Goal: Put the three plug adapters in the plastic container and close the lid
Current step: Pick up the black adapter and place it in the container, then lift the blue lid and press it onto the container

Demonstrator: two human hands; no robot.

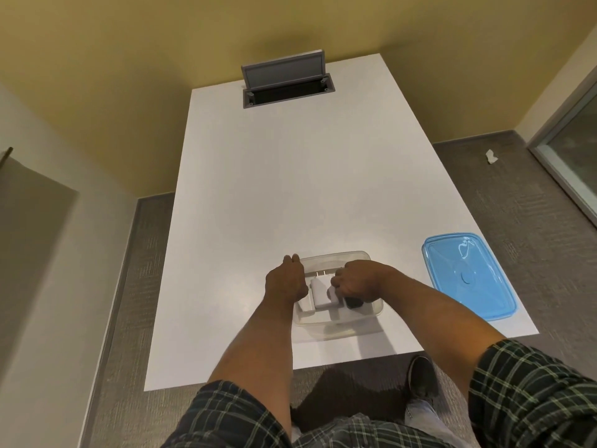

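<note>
A clear plastic container (pixel 342 321) sits on the white table (pixel 274 195) near its front edge. Inside lie a white plug adapter (pixel 319 294), another white one (pixel 305 305) partly under my left hand, and a dark adapter (pixel 353 302). My left hand (pixel 286 281) rests on the container's left rim, fingers pointing away. My right hand (pixel 358 281) is inside the container, fingers curled over the adapters; the dark adapter sits under its palm. Whether it grips one I cannot tell. The blue lid (pixel 468 276) lies flat on the table to the right.
An open grey cable hatch (pixel 287 82) is set into the table's far end. The table's right edge runs just past the lid. Grey carpet surrounds the table, with a white scrap (pixel 491 155) on the floor at right.
</note>
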